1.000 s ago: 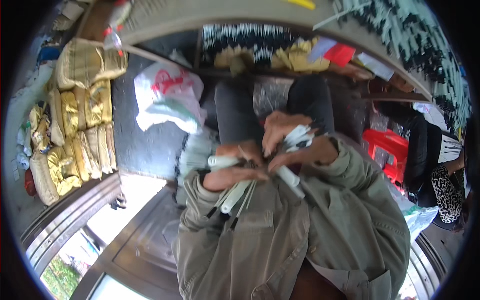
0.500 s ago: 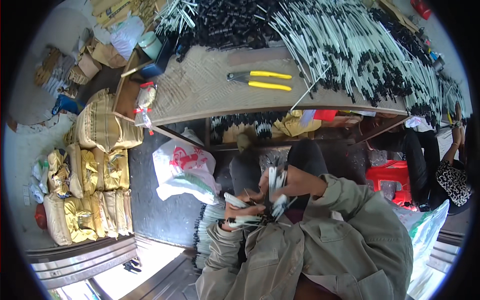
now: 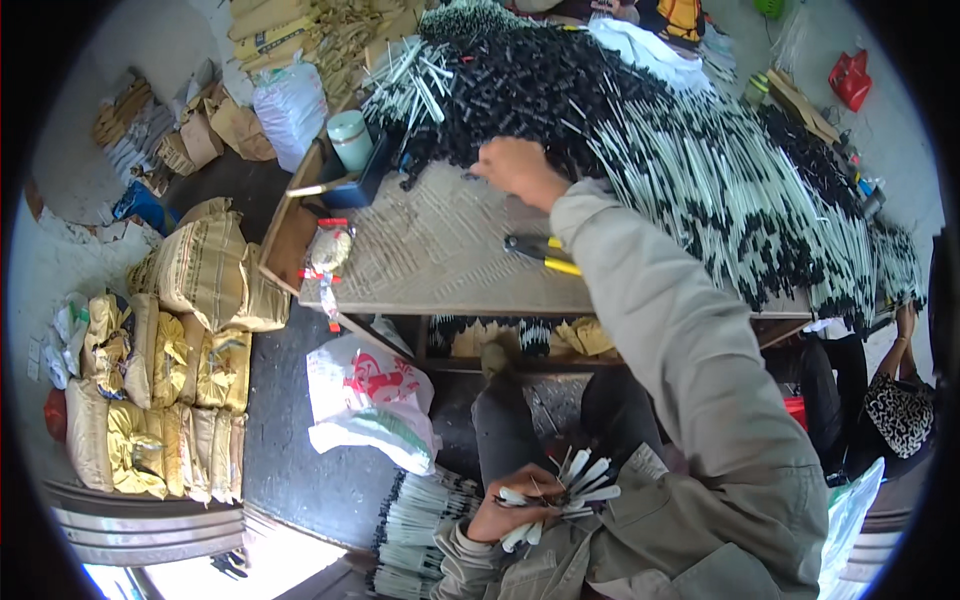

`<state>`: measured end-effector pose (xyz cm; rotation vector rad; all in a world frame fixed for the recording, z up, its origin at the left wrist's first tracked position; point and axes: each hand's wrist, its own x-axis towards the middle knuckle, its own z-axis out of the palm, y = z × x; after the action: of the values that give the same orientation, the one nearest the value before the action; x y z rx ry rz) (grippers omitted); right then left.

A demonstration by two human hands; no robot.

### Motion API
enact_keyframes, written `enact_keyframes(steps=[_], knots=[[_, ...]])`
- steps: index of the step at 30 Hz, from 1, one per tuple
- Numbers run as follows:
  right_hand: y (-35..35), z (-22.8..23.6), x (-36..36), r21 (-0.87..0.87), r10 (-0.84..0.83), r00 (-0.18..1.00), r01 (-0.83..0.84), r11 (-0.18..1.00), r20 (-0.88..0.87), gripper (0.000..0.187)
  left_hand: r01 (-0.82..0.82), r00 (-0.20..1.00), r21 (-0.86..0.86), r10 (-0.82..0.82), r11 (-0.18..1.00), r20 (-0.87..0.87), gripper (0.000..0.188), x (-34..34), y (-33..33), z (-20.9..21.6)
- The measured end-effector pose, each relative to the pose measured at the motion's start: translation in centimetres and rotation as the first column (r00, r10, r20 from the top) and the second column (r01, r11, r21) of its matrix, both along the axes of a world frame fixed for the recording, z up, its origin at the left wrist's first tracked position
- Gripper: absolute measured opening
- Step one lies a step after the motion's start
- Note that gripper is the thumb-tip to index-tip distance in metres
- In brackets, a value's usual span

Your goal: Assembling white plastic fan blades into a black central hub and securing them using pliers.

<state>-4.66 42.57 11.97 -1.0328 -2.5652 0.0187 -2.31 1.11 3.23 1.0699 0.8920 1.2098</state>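
Observation:
Low over my lap, my left hand (image 3: 512, 508) is closed around a bunch of white sticks (image 3: 582, 480), their pale ends fanning out. My right arm stretches across the workbench (image 3: 440, 280). At the near edge of the heap of small black parts (image 3: 510, 95), my right hand (image 3: 518, 168) has its fingers curled downward and together; whatever lies between the fingertips is hidden. Yellow-handled pliers (image 3: 545, 255) lie on the bench, partly covered by my right sleeve. A wide pile of white sticks with black ends (image 3: 710, 190) spreads over the bench's right side.
At the bench's left end are a blue bin (image 3: 360, 190) with a pale green canister (image 3: 349, 140) and a small clear packet (image 3: 330, 245). A white plastic bag (image 3: 370, 390) sits by my legs, near stacked sticks (image 3: 420, 520). Another person's arm (image 3: 900, 340) shows far right.
My right hand has left the bunch at my lap and reached forward to the black heap. My left hand keeps the sticks. The view has shifted, showing more of the bench's far side.

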Motion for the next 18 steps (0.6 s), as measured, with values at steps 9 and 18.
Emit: enact_keyframes(steps=[9,18], knots=[[2.0,-0.9,-3.7,-0.030,0.020,0.999,-0.019,0.999,0.040,0.015,0.000,0.998,0.003,0.001,1.000,-0.060,0.027,-1.3,0.4,-2.2],[-14.5,6.9,8.1,-0.597,0.357,0.673,-0.740,0.311,-0.648,0.067,0.105,0.993,0.081,-0.099,0.991,-0.070,0.029,-1.3,0.2,-1.5]])
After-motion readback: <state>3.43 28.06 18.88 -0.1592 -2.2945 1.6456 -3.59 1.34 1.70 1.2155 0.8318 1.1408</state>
